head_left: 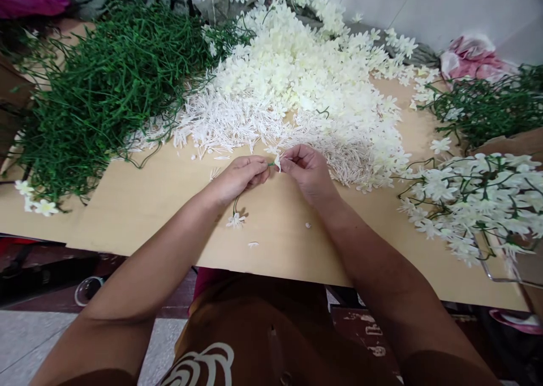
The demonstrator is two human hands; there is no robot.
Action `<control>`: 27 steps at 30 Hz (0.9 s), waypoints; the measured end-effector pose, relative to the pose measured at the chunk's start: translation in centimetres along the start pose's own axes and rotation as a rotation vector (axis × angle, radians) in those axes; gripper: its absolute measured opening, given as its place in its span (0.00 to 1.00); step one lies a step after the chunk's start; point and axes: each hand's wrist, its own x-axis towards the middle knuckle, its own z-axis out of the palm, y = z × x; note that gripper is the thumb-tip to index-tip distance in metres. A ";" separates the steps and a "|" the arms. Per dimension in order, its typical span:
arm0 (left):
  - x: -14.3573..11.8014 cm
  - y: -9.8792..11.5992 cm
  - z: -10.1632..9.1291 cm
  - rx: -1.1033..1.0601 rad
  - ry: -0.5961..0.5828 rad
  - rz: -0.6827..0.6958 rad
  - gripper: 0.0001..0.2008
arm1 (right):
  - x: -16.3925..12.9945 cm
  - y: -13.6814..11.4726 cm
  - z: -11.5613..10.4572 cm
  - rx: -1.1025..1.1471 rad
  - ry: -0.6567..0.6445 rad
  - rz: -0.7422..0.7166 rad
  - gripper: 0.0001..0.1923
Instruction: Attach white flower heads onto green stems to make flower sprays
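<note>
My left hand is closed around a green artificial flower stem whose tip points right. A white artificial flower hangs from a lower branch below that hand, just over the board. Facing it, my right hand pinches a small white flower at the stem's tip; whether the bloom is fully seated cannot be made out. Just beyond both hands lie heaps of thin white stamen pieces and loose cream-white petals.
A large pile of green stems fills the left side. Assembled white flowers are heaped at the right edge, with more green stems behind. Small white scraps lie on the tan board. A tiled wall stands behind.
</note>
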 end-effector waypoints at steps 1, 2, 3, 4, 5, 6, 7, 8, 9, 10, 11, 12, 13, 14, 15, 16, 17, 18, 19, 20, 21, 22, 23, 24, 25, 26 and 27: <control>0.0 0.0 0.0 -0.002 -0.006 0.001 0.13 | 0.0 0.0 0.0 -0.024 -0.006 -0.017 0.20; 0.0 0.0 0.0 -0.004 -0.011 0.000 0.13 | -0.1 0.0 0.0 -0.048 -0.014 -0.034 0.19; 0.0 0.0 0.0 -0.006 -0.016 -0.002 0.12 | -0.1 -0.1 -0.1 -0.070 -0.024 -0.051 0.18; 0.1 -0.1 0.0 -0.006 -0.020 -0.004 0.11 | -0.1 -0.1 -0.1 -0.087 -0.034 -0.066 0.18; 0.1 -0.1 0.0 -0.004 -0.023 -0.005 0.11 | -0.1 -0.2 -0.1 -0.099 -0.042 -0.079 0.17; 0.1 -0.1 0.0 -0.002 -0.024 -0.003 0.11 | -0.2 -0.2 -0.1 -0.107 -0.050 -0.088 0.17; 0.1 -0.1 0.0 0.001 -0.026 0.001 0.11 | -0.2 -0.2 -0.1 -0.113 -0.058 -0.096 0.17; 0.1 0.0 0.1 0.002 -0.030 0.006 0.11 | -0.2 -0.2 -0.1 -0.117 -0.066 -0.101 0.16; 0.1 0.0 0.1 0.003 -0.035 0.010 0.12 | -0.2 -0.2 -0.1 -0.118 -0.076 -0.101 0.16; 0.0 0.0 0.1 0.001 -0.039 0.013 0.12 | -0.3 -0.2 -0.1 -0.116 -0.085 -0.100 0.16; 0.0 0.0 0.2 -0.003 -0.042 0.013 0.13 | -0.3 -0.1 -0.1 -0.113 -0.091 -0.097 0.16; 0.0 0.0 0.2 -0.009 -0.042 0.013 0.14 | -0.3 0.0 -0.1 -0.109 -0.097 -0.091 0.16; -0.1 0.0 0.2 -0.018 -0.036 0.011 0.15 | -0.3 0.0 0.0 -0.104 -0.101 -0.083 0.16; -0.1 0.0 0.3 -0.028 -0.026 0.010 0.15 | -0.3 0.1 0.0 -0.098 -0.105 -0.072 0.16; -0.1 0.0 0.3 -0.039 -0.017 0.012 0.15 | -0.3 0.2 -0.1 -0.093 -0.110 -0.061 0.16; -0.1 0.0 0.3 -0.048 -0.011 0.019 0.15 | -0.3 0.2 -0.1 -0.087 -0.113 -0.051 0.16; -0.2 -0.1 0.3 -0.053 -0.013 0.030 0.15 | -0.3 0.3 -0.1 -0.082 -0.114 -0.043 0.15; -0.2 -0.1 0.2 -0.053 -0.023 0.044 0.15 | -0.3 0.3 -0.1 -0.076 -0.113 -0.038 0.15; -0.2 -0.2 0.2 -0.046 -0.037 0.058 0.15 | -0.3 0.3 -0.1 -0.072 -0.109 -0.035 0.15; -0.1 -0.3 0.1 -0.035 -0.054 0.071 0.16 | -0.3 0.2 -0.1 -0.069 -0.105 -0.033 0.15; -0.1 -0.4 0.0 -0.021 -0.070 0.080 0.16 | -0.3 0.2 -0.1 -0.068 -0.101 -0.030 0.15; -0.1 -0.4 0.0 -0.010 -0.082 0.087 0.16 | -0.3 0.2 0.0 -0.071 -0.097 -0.026 0.15; 0.0 -0.5 -0.1 -0.002 -0.091 0.092 0.17 | -0.3 0.2 0.0 -0.078 -0.094 -0.020 0.15; 0.1 -0.6 -0.1 0.002 -0.097 0.097 0.17 | -0.3 0.2 0.0 -0.087 -0.090 -0.016 0.16; 0.1 -0.7 -0.2 0.004 -0.101 0.105 0.18 | -0.3 0.2 0.1 -0.098 -0.083 -0.013 0.16; 0.2 -0.7 -0.2 0.007 -0.106 0.114 0.18 | -0.4 0.3 0.1 -0.106 -0.074 -0.012 0.16; 0.3 -0.8 -0.2 0.012 -0.108 0.124 0.19 | -0.4 0.3 0.1 -0.111 -0.066 -0.011 0.16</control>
